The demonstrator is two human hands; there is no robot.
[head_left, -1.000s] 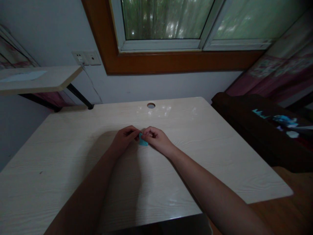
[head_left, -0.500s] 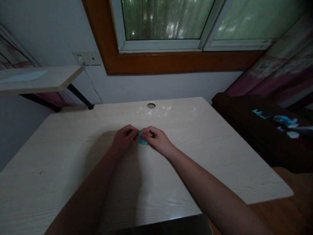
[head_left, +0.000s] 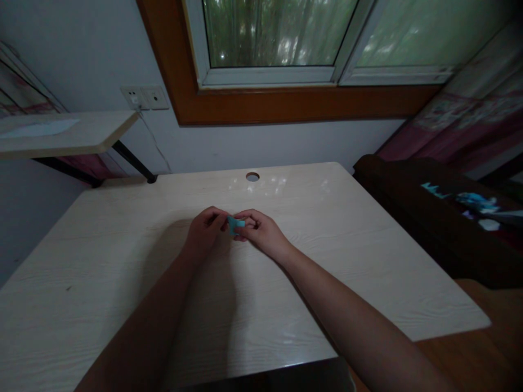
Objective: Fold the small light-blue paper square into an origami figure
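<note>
- Blue paper scrap (head_left: 236, 224) sits pinched between my left hand (head_left: 205, 233) and right hand (head_left: 262, 234), over the middle of the tabletop (head_left: 347, 245).
- Both hands curl, fingertips closed on it.
- It looks light, thin and easily creased, so I judge gentle fingertip grips at its edges suit it best.

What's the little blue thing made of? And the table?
The blue thing, pinched between left hand and right hand, looks like thin matte paper, though it is too small to be sure. The table looks like pale wood or laminate, smooth and slightly glossy: grain lines and glare show.
</note>
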